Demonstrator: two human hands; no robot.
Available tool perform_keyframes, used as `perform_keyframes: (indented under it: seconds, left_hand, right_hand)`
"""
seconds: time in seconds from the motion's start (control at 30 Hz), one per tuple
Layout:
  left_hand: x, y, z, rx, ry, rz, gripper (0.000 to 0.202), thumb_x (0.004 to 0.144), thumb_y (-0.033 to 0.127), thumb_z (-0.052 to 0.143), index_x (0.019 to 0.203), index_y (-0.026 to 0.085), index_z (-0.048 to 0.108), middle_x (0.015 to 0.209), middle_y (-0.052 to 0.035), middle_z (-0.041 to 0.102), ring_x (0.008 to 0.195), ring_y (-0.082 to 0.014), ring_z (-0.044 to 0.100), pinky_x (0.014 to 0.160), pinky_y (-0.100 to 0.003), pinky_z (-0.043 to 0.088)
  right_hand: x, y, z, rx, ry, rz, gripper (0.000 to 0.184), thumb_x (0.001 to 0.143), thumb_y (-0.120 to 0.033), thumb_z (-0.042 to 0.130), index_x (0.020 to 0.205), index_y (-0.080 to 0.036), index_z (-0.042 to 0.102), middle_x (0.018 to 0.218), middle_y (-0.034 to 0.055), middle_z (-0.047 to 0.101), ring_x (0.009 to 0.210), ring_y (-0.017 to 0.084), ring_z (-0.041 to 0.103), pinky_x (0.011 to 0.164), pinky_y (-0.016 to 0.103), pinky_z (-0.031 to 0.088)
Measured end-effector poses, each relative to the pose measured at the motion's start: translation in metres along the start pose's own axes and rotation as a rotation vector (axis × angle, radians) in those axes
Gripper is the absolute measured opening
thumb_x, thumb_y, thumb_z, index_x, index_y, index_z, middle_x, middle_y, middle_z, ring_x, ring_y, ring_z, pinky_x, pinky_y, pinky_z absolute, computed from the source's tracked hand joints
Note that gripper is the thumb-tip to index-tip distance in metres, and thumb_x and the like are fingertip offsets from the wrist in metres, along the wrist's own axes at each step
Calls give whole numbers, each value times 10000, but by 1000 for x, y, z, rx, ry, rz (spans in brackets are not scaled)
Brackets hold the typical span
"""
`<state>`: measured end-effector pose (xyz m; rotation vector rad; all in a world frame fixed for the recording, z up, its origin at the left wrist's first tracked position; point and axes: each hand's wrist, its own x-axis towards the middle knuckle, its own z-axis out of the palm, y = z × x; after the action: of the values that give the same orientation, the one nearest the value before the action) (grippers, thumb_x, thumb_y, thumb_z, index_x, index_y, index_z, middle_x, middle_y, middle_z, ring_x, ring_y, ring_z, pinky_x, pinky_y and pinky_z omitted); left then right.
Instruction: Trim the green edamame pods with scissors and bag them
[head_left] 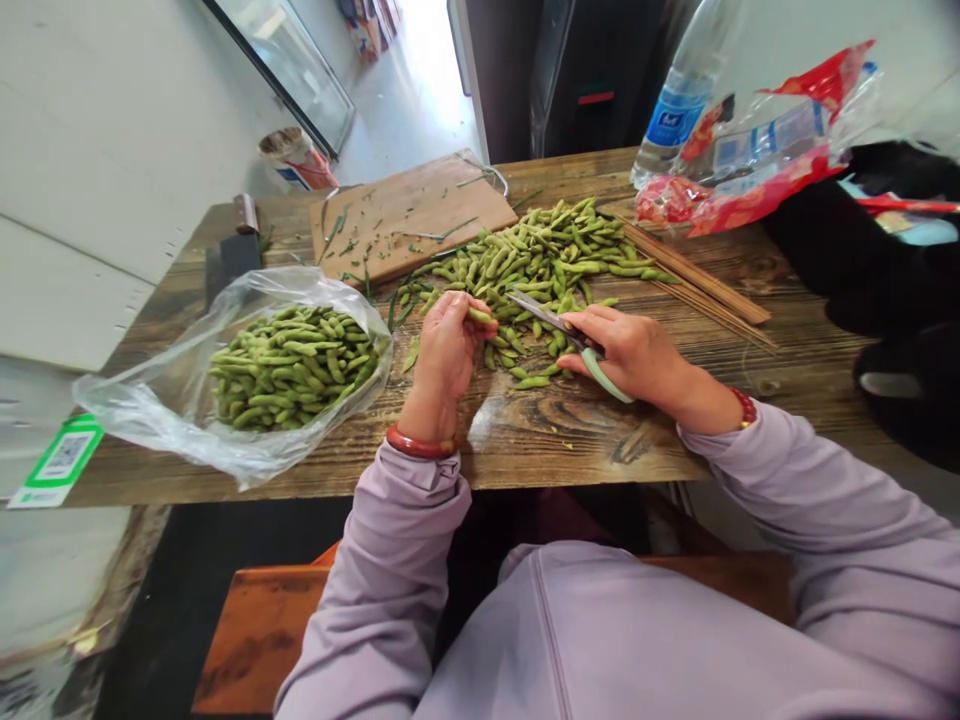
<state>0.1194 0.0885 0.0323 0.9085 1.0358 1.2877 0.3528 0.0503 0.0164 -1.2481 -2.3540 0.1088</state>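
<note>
My left hand (448,345) is closed, with a green soybean pod (480,316) pinched at its fingertips. In my right hand (626,352) is a pair of scissors (551,318) with pale green handles; its blades point left toward the pod, a little apart from it. Behind and between both hands spreads a loose heap of soybean pods (547,245) on the wooden table (525,445). Left of my left hand, a clear plastic bag (191,425) lies open with many more pods (292,365) in it.
A wooden cutting board (412,215) with green scraps lies behind the heap, a cleaver (232,262) to its left. Wooden skewers (701,280) rest at right. Farther back stand a water bottle (679,110) and red-and-clear packaging (772,150). A green QR card (60,460) sits at the left edge.
</note>
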Motion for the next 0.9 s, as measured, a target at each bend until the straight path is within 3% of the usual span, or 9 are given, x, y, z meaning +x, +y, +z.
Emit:
perform_keyframes:
  seconds: [0.13,0.3,0.47,0.73,0.9]
  left_hand:
    - [3,-2,-5,204,-69,57,166,909,295,555,779,192,563,710,12,580,565,-107,536,583,-241,472]
    - [0,-12,-3,1001,-188,404,92,792,170,634,796,186,725,718,-15,582,664,-146,514,679,-280,437]
    - [-8,-11,-2,1414,-294,440,271,789,116,584,960,209,772,940,-77,640,834,-209,595,739,-320,455]
    - [-9,-10,-1,1453,-273,424,134,850,123,586,901,185,692,999,-110,624,927,-254,594,821,-371,467]
    - [-5,-7,-3,1072,-147,453,85,775,90,637,785,175,643,894,-54,620,903,-203,578,858,-334,452]
  right_hand:
    - [1,2,1,20,23,27,414,931,-425,642,1262,-176,626,1121,122,708,927,272,689,772,362,520]
    - [1,1,1,57,2,31,407,928,-403,646,1272,-188,620,1104,119,703,922,276,686,775,370,525]
    - [1,0,1,77,-2,41,403,918,-393,662,1270,-202,621,1113,113,698,920,266,679,789,366,525]
    - [0,0,3,68,3,31,392,920,-384,654,1263,-198,621,1105,113,701,946,276,682,796,370,532]
    - [1,1,4,71,30,29,403,919,-398,654,1257,-181,625,1068,115,697,889,265,678,769,369,535]
